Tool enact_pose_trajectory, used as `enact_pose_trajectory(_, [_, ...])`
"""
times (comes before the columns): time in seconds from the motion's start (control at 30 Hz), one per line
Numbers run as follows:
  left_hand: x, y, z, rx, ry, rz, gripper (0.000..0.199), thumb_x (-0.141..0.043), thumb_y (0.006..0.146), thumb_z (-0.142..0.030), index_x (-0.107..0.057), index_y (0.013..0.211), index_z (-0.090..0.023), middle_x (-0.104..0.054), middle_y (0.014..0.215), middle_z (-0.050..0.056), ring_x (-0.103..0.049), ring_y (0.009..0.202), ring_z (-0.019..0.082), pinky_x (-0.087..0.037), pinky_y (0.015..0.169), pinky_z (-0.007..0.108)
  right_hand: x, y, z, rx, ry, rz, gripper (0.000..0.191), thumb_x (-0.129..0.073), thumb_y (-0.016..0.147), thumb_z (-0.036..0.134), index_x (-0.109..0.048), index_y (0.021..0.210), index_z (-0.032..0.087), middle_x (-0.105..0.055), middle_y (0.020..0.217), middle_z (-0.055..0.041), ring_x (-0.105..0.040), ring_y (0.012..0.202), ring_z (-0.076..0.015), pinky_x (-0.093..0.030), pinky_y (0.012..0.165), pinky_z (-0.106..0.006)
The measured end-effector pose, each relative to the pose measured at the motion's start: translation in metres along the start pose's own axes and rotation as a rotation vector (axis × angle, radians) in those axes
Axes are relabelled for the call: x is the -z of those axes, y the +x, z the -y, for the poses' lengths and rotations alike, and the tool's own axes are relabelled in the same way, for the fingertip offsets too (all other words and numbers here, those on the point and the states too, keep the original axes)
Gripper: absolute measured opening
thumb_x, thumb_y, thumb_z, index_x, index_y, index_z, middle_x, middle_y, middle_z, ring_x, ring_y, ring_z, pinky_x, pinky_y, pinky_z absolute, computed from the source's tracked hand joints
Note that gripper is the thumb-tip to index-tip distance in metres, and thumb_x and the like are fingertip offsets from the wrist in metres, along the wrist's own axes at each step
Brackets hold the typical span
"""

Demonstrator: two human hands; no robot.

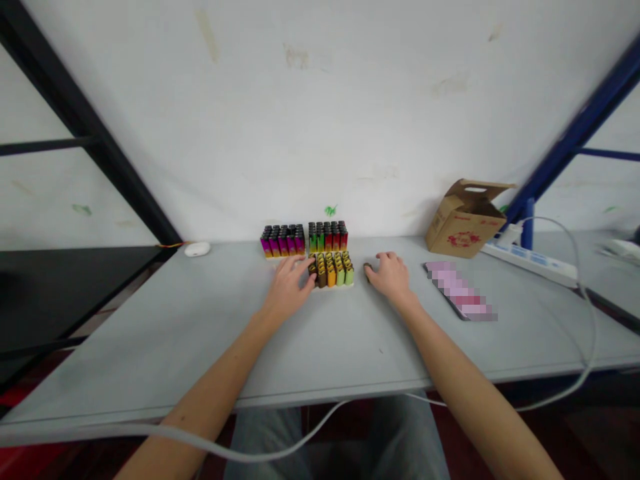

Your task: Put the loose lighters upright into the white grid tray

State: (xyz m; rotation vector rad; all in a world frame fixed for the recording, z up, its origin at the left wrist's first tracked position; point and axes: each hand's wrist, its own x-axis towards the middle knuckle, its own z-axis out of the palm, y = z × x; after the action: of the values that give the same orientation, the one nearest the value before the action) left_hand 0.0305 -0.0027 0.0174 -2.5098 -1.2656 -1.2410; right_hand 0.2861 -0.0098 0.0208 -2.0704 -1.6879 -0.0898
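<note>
A tray of lighters point(331, 273) with gold tops and brown, orange and pale green bodies stands in the middle of the table. My left hand point(289, 287) is at its left end, thumb and index finger closed about a dark brown lighter point(313, 268) at the front corner. To the right of the tray, my right hand point(391, 275) rests low over the tabletop. Between its thumb and fingers shows the end of a small dark lighter point(369, 269), mostly covered by the hand. Both sets of fingers are partly hidden.
Behind are purple-and-orange lighters point(283, 243) and green-and-red lighters point(328, 237), black-topped, near the wall. At right lie a phone point(459, 291), an open cardboard box point(463, 230) and a power strip point(535, 261). A white case point(197, 249) sits left. A pale cable point(250, 457) crosses in front.
</note>
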Motion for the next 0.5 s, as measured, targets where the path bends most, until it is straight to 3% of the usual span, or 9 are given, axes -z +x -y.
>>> enact_pose_trajectory(0.07, [0.0001,0.0000,0.0000,0.010,0.000,0.003,0.030,-0.055,0.087,-0.025,-0.061,0.116,-0.021,-0.057,0.115,0.010,-0.054,0.109,0.025,-0.044,0.098,0.046,0.0002,0.0006,-0.0030,-0.045,-0.047,0.069,0.047,-0.052,0.082,0.045,-0.066,0.108,0.008,-0.061,0.111,-0.0218,-0.056,0.105,-0.0336,-0.043,0.086,-0.041])
enact_pose_trajectory(0.17, [0.0004,0.0000,-0.0002,0.012,0.003,0.006,0.031,-0.054,0.087,-0.026,-0.061,0.116,-0.020,-0.058,0.114,0.010,-0.054,0.109,0.026,-0.044,0.099,0.046,0.0000,0.0028,-0.0053,0.010,-0.013,0.135,0.040,-0.050,0.083,0.043,-0.070,0.097,0.012,-0.064,0.105,-0.0191,-0.059,0.100,-0.0303,-0.044,0.082,-0.037])
enact_pose_trajectory(0.3, [0.0014,0.0004,-0.0010,0.018,-0.007,0.007,0.032,-0.053,0.087,-0.026,-0.060,0.118,-0.021,-0.058,0.115,0.010,-0.054,0.109,0.025,-0.043,0.099,0.046,0.0002,0.0033,-0.0052,0.127,0.037,0.140,0.031,-0.053,0.081,0.037,-0.071,0.093,0.015,-0.067,0.100,-0.0157,-0.060,0.097,-0.0258,-0.044,0.082,-0.032])
enact_pose_trajectory(0.5, [0.0025,0.0012,-0.0011,0.034,-0.017,0.019,0.031,-0.053,0.087,-0.026,-0.059,0.117,-0.018,-0.057,0.115,0.011,-0.053,0.110,0.025,-0.042,0.100,0.045,0.0018,0.0029,-0.0070,0.079,0.035,0.134,0.028,-0.057,0.078,0.037,-0.070,0.091,0.015,-0.067,0.101,-0.0159,-0.061,0.095,-0.0271,-0.044,0.078,-0.033])
